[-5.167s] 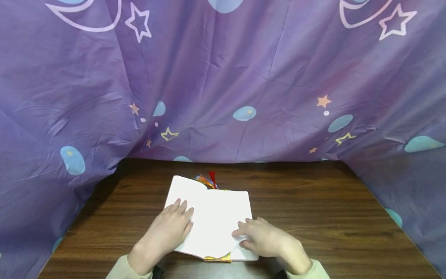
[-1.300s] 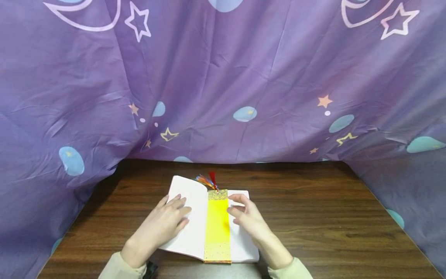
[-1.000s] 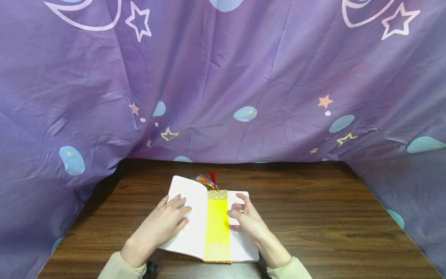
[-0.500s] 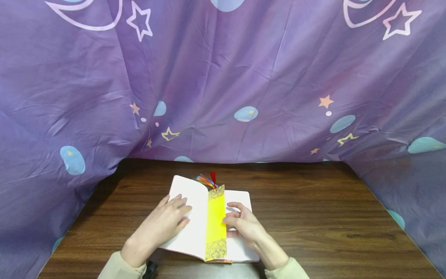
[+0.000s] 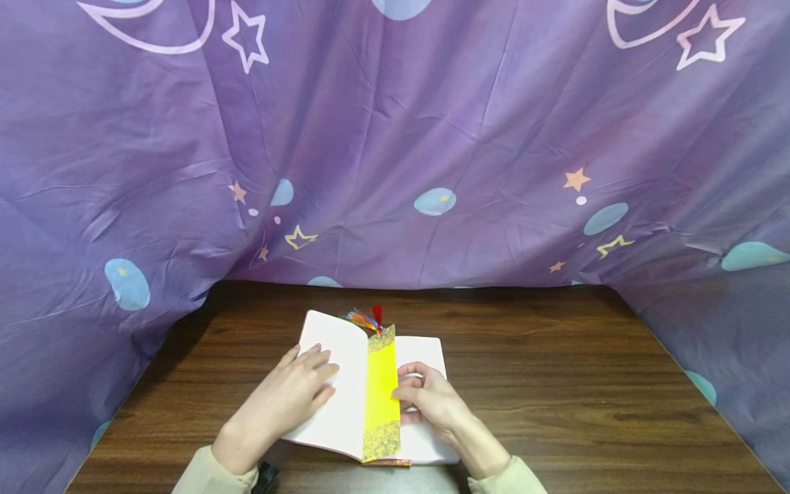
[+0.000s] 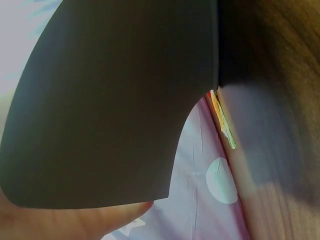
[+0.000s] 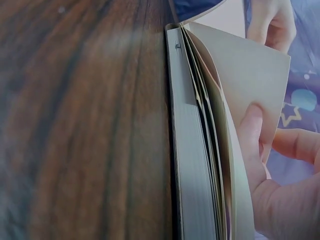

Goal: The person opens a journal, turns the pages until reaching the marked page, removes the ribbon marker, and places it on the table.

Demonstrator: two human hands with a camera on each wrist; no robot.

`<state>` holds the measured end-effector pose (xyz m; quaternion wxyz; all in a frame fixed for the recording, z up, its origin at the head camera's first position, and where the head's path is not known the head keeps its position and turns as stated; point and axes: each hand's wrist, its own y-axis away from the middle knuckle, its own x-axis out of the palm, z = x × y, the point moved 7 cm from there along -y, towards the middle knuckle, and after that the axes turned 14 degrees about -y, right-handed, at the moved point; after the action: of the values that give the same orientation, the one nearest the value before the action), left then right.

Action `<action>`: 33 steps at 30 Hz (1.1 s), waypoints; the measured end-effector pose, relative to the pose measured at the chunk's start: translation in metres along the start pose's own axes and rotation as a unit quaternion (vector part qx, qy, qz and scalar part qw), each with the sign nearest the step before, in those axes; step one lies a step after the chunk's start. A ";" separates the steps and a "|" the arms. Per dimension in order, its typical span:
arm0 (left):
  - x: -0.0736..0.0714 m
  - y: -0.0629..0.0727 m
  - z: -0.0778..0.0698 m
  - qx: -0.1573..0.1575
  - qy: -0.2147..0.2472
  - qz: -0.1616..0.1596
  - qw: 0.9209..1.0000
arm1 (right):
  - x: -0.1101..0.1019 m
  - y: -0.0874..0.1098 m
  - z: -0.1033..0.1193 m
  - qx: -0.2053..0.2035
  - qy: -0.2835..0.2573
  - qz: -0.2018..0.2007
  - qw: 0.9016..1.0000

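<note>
An open book (image 5: 333, 398) with white pages lies on the table. My left hand (image 5: 286, 394) rests on its left page with fingers spread. Along the middle stands a yellow bookmark (image 5: 382, 381) with speckled ends, its right edge tilted up. My right hand (image 5: 428, 398) pinches that edge between thumb and fingers; in the right wrist view the thumb (image 7: 252, 125) presses on the pale bookmark (image 7: 240, 65). Red and multicoloured tassels (image 5: 364, 319) lie beyond the book's top edge. An orange strip (image 5: 395, 462) shows at the bottom edge. A large dark shape (image 6: 110, 100) blocks most of the left wrist view.
The brown wooden table (image 5: 555, 384) extends around the book. A purple curtain (image 5: 395, 137) with stars and moons hangs behind and along both sides. A small black object (image 5: 267, 477) sits by the left sleeve.
At first a white page lay over the bookmark; then the bookmark was uncovered. My right hand moved onto its right edge and lifted it leftward. My left hand stays on the left page.
</note>
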<state>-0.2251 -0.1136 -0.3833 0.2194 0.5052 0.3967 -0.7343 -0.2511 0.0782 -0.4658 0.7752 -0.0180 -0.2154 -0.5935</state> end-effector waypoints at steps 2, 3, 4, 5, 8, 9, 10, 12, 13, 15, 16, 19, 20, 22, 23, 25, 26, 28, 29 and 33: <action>-0.001 0.000 0.000 -0.001 -0.001 0.001 1.000 | 0.000 0.001 0.001 -0.002 0.000 -0.001 1.000; -0.001 0.000 -0.001 -0.002 -0.001 0.001 1.000 | 0.000 0.001 0.002 -0.002 0.000 -0.002 1.000; -0.001 0.000 -0.001 -0.002 -0.001 0.002 1.000 | 0.000 0.001 0.002 -0.002 0.000 -0.003 1.000; -0.001 0.000 -0.001 -0.004 0.000 0.003 1.000 | -0.001 0.001 0.003 -0.003 0.000 -0.004 1.000; -0.002 0.001 -0.001 -0.006 0.003 0.004 1.000 | -0.002 0.002 0.003 -0.002 -0.004 -0.005 1.000; -0.003 0.001 -0.001 -0.008 0.004 0.003 1.000 | -0.002 0.002 0.004 -0.002 -0.007 -0.005 1.000; -0.003 0.001 -0.001 -0.008 0.004 0.003 1.000 | -0.002 0.002 0.004 -0.002 -0.009 -0.005 1.000; -0.003 0.001 -0.001 -0.007 0.003 0.001 1.000 | -0.002 0.002 0.006 -0.003 -0.014 -0.004 1.000; -0.003 0.001 0.000 -0.006 0.002 0.001 1.000 | -0.002 0.002 0.007 -0.003 -0.015 -0.003 1.000; -0.003 0.001 0.000 -0.005 0.001 0.001 1.000 | -0.003 0.002 0.009 -0.002 -0.016 -0.004 1.000; -0.002 0.001 -0.001 -0.005 0.002 0.002 1.000 | -0.004 0.003 0.010 -0.002 -0.016 -0.005 1.000; -0.002 0.001 -0.001 -0.005 0.004 0.004 1.000 | -0.006 0.004 0.013 -0.001 -0.017 -0.010 1.000; -0.002 0.001 -0.001 -0.005 0.004 0.004 1.000 | -0.007 0.004 0.015 -0.002 -0.018 -0.011 1.000; -0.001 0.001 -0.001 -0.002 0.002 0.002 1.000 | -0.009 0.005 0.020 -0.006 -0.021 -0.015 1.000; 0.000 0.001 0.000 -0.001 0.000 0.000 1.000 | -0.010 0.006 0.022 -0.009 -0.022 -0.016 1.000; 0.000 0.001 0.000 0.000 -0.002 -0.001 1.000 | -0.011 0.006 0.028 -0.015 -0.026 -0.019 0.999; 0.000 0.001 0.000 0.000 -0.002 -0.002 1.000 | -0.012 0.007 0.030 -0.018 -0.027 -0.021 0.999; -0.001 0.001 0.000 -0.003 0.000 0.000 1.000 | -0.014 0.007 0.035 -0.021 -0.036 -0.023 0.999; -0.001 0.001 -0.001 -0.005 0.001 0.002 1.000 | -0.016 0.008 0.037 -0.023 -0.039 -0.024 0.999; -0.001 0.001 0.000 -0.014 0.008 0.010 1.000 | -0.020 0.008 0.046 -0.032 -0.056 -0.017 0.998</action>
<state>-0.2238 -0.1141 -0.3826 0.2308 0.5119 0.4033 -0.7226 -0.2618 0.1123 -0.4289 0.7507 -0.0724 -0.2396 -0.6114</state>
